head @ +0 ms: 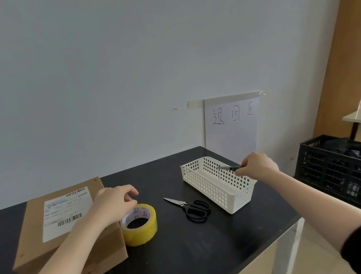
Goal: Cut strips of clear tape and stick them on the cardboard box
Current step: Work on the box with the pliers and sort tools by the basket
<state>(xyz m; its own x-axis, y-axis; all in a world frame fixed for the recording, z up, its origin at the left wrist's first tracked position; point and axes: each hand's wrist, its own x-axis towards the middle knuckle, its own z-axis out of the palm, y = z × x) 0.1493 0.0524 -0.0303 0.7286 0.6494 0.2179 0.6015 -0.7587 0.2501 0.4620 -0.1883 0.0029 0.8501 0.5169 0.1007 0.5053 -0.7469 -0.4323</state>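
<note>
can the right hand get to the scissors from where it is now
Probably yes: the scissors lie in the open on the table beside the white basket, but the right hand holds a pen.

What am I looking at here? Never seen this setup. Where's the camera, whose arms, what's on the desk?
There is no machine: one wide-angle camera sits on a person's head and looks down at their two bare arms. On the black table lie a cardboard box with a shipping label, a roll of tape next to it, black scissors and a white basket. The left hand rests over the box's edge with its fingertips at the tape roll. The right hand holds a pen over the basket. A black crate stands to the right of the table, and a handwritten paper sign hangs on the wall.
</note>
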